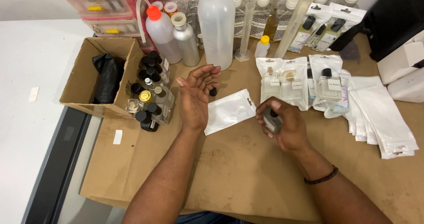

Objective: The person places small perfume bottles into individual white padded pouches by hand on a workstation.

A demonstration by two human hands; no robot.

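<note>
The right hand (282, 126) clasps a small perfume bottle (272, 119) mid-table while the left hand (194, 95) hovers open-palmed, empty, beside a white pouch (228, 110).

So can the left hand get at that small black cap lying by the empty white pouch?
Probably yes. The left hand is open, palm up, holding nothing, and the black cap lies right beside its fingers on the brown paper, with nothing between them.

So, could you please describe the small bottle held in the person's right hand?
The small clear glass bottle looks squarish, with a dark top. It is tilted and gripped in the right hand, whose fingers wrap over most of it, above the brown paper-covered table. Its contents cannot be made out. The open left hand does not touch it.
</note>
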